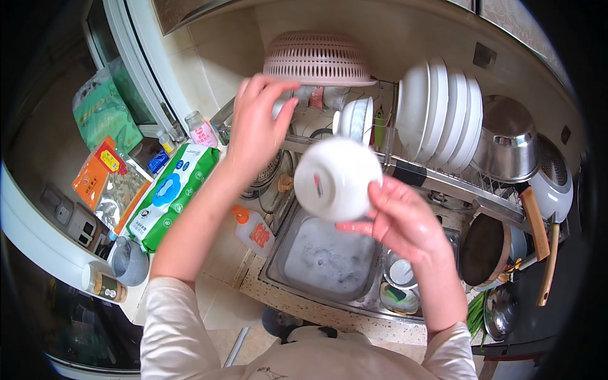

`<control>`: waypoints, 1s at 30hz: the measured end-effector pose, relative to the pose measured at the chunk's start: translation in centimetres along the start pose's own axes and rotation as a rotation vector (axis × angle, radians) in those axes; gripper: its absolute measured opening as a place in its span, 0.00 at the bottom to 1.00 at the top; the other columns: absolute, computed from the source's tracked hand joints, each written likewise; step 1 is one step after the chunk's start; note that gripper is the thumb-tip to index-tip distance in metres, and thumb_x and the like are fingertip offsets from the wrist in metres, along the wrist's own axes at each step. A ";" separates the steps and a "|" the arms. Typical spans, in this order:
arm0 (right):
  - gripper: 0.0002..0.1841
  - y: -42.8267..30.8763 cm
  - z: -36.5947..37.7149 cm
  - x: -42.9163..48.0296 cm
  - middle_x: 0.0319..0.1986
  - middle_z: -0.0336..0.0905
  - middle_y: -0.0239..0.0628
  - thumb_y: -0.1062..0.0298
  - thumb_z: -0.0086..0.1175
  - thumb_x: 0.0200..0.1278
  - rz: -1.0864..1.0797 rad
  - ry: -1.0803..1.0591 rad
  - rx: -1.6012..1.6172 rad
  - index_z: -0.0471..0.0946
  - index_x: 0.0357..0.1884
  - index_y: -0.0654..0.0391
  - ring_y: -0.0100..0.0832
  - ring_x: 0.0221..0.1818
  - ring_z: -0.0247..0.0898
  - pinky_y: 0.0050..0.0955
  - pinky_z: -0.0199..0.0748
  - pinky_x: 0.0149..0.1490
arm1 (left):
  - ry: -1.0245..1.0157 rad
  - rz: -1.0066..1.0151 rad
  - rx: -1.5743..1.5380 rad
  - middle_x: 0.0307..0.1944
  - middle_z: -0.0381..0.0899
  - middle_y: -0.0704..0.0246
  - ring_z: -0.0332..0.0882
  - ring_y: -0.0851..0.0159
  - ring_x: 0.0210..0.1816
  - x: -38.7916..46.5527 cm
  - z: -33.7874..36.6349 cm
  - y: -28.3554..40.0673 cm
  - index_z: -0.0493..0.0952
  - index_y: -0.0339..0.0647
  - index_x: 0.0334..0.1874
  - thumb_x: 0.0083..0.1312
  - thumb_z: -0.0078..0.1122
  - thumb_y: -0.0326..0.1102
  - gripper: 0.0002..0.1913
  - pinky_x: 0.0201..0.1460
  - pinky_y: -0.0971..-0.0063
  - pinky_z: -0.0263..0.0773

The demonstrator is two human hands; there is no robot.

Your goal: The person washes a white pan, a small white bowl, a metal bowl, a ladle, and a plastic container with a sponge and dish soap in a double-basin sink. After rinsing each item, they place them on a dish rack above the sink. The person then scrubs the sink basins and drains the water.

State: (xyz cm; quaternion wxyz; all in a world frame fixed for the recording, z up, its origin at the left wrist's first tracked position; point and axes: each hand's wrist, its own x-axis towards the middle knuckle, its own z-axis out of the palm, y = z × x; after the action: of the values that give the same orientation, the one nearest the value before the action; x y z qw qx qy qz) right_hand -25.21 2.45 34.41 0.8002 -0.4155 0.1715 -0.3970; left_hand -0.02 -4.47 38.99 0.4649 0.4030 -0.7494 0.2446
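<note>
A white bowl (335, 178) is in my right hand (403, 216), held by the rim over the sink, its base and foot ring facing me and a small red and dark mark on it. My left hand (259, 118) is raised at the left end of the steel dish rack (437, 190), fingers apart and nothing visible in them. Patterned bowls (357, 118) stand on edge in the rack, right of my left hand. Below the held bowl, the steel sink basin (327, 256) contains cloudy, foamy water.
A pink plastic colander (317, 57) lies upside down above the rack. White plates (439, 114) and a steel pot (506, 137) stand to the right. Wooden pan handles (534, 218) jut out. An orange-capped bottle (255, 232) is left of the sink; a wipes pack (173, 194) lies on the sill.
</note>
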 end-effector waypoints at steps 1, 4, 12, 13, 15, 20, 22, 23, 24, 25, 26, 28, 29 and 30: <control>0.18 -0.8 0.9 0.8 0.47 0.78 0.41 0.61 0.51 0.69 -0.045 -0.008 -0.011 0.71 0.54 0.62 0.36 0.51 0.76 0.41 0.77 0.55 | -0.055 0.025 0.038 0.44 0.75 0.64 0.71 0.54 0.48 1.6 0.1 -0.9 0.79 0.40 0.45 0.58 0.63 0.29 0.13 0.53 0.66 0.67; 0.18 -2.7 2.7 2.4 0.50 0.75 0.41 0.61 0.50 0.70 -0.125 0.028 -0.015 0.68 0.55 0.63 0.37 0.51 0.76 0.43 0.78 0.54 | -0.160 0.252 0.100 0.39 0.75 0.65 0.72 0.55 0.45 4.3 1.1 -3.4 0.80 0.40 0.43 0.57 0.63 0.31 0.12 0.49 0.66 0.70; 0.17 -7.4 4.3 5.1 0.54 0.68 0.38 0.65 0.52 0.68 -0.361 0.287 -0.052 0.69 0.55 0.59 0.40 0.60 0.64 0.57 0.74 0.57 | 0.077 0.070 0.151 0.32 0.77 0.65 0.77 0.55 0.36 7.3 1.7 -7.9 0.83 0.42 0.37 0.59 0.62 0.40 0.10 0.38 0.64 0.73; 0.18 -7.5 4.4 5.6 0.55 0.66 0.38 0.65 0.52 0.67 -0.390 0.329 -0.068 0.69 0.56 0.59 0.40 0.61 0.63 0.57 0.73 0.57 | 0.054 -0.018 0.131 0.32 0.77 0.66 0.78 0.55 0.36 7.5 1.4 -8.3 0.83 0.44 0.37 0.58 0.63 0.40 0.10 0.38 0.62 0.73; 0.19 -8.0 4.4 7.0 0.56 0.64 0.38 0.65 0.52 0.67 -0.458 0.418 -0.098 0.67 0.57 0.59 0.40 0.62 0.60 0.58 0.72 0.58 | 0.052 -0.033 0.110 0.32 0.78 0.65 0.77 0.54 0.35 7.4 1.3 -8.5 0.84 0.43 0.37 0.59 0.63 0.41 0.10 0.38 0.63 0.73; 0.11 -9.7 3.7 13.6 0.50 0.67 0.43 0.66 0.39 0.70 -0.459 0.771 -0.161 0.68 0.49 0.58 0.44 0.51 0.66 0.52 0.71 0.42 | 0.062 -0.068 0.022 0.31 0.78 0.64 0.77 0.54 0.35 6.7 1.2 -8.6 0.84 0.41 0.37 0.58 0.64 0.40 0.11 0.38 0.64 0.72; 0.11 -11.3 2.8 16.2 0.52 0.66 0.41 0.71 0.41 0.67 -0.428 0.895 -0.053 0.69 0.49 0.55 0.45 0.53 0.64 0.59 0.68 0.45 | 0.069 -0.072 -0.023 0.31 0.78 0.64 0.77 0.54 0.34 6.4 1.1 -8.8 0.84 0.40 0.36 0.58 0.64 0.40 0.11 0.37 0.64 0.72; 0.11 -11.9 2.2 17.3 0.51 0.67 0.41 0.69 0.41 0.67 -0.430 0.922 0.000 0.69 0.50 0.55 0.45 0.52 0.65 0.58 0.68 0.44 | 0.071 -0.078 -0.033 0.31 0.78 0.63 0.77 0.54 0.34 6.1 1.1 -8.8 0.83 0.39 0.36 0.58 0.65 0.39 0.11 0.37 0.65 0.72; 0.12 -12.3 1.5 18.4 0.50 0.68 0.41 0.68 0.40 0.67 -0.429 0.926 0.056 0.69 0.50 0.54 0.45 0.51 0.65 0.56 0.68 0.44 | 0.074 -0.083 -0.043 0.31 0.78 0.63 0.77 0.54 0.33 5.8 1.0 -8.9 0.83 0.39 0.36 0.57 0.65 0.39 0.11 0.37 0.65 0.72; 0.12 -12.5 0.9 19.4 0.49 0.69 0.40 0.67 0.40 0.67 -0.432 0.939 0.108 0.69 0.50 0.53 0.45 0.49 0.66 0.55 0.68 0.43 | 0.077 -0.089 -0.052 0.31 0.77 0.62 0.77 0.54 0.33 5.5 1.0 -9.0 0.83 0.38 0.36 0.57 0.65 0.38 0.11 0.37 0.65 0.72; 0.12 -12.6 0.2 20.2 0.46 0.71 0.40 0.64 0.39 0.68 -0.417 0.960 0.083 0.70 0.50 0.51 0.44 0.47 0.67 0.52 0.69 0.42 | 0.076 -0.102 -0.068 0.30 0.77 0.62 0.77 0.54 0.32 5.2 1.0 -9.1 0.83 0.37 0.36 0.57 0.66 0.38 0.11 0.37 0.66 0.72; 0.12 -12.7 -1.0 21.4 0.45 0.72 0.40 0.63 0.40 0.68 -0.401 1.003 0.152 0.70 0.50 0.49 0.44 0.46 0.67 0.52 0.69 0.41 | 0.073 -0.123 -0.100 0.30 0.77 0.62 0.77 0.54 0.31 4.7 1.1 -9.1 0.83 0.36 0.36 0.57 0.66 0.38 0.11 0.36 0.66 0.71; 0.12 -12.7 -1.5 21.9 0.45 0.72 0.39 0.62 0.41 0.68 -0.396 1.050 0.187 0.70 0.49 0.49 0.44 0.46 0.68 0.52 0.69 0.40 | 0.075 -0.128 -0.105 0.30 0.77 0.62 0.77 0.55 0.31 4.5 1.2 -9.2 0.83 0.36 0.36 0.57 0.66 0.38 0.12 0.36 0.67 0.72; 0.11 -12.8 -1.9 22.2 0.45 0.72 0.39 0.61 0.41 0.68 -0.388 1.032 0.212 0.70 0.49 0.48 0.43 0.46 0.68 0.50 0.70 0.39 | 0.076 -0.128 -0.108 0.30 0.77 0.62 0.77 0.55 0.30 4.4 1.3 -9.2 0.83 0.36 0.36 0.57 0.66 0.37 0.12 0.35 0.67 0.72</control>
State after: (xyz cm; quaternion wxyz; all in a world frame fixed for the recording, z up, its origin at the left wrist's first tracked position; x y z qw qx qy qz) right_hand -18.74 -20.20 44.80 0.5623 -0.1088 0.4204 -0.7037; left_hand 5.95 -12.18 42.25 0.5288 0.4149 -0.7160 0.1887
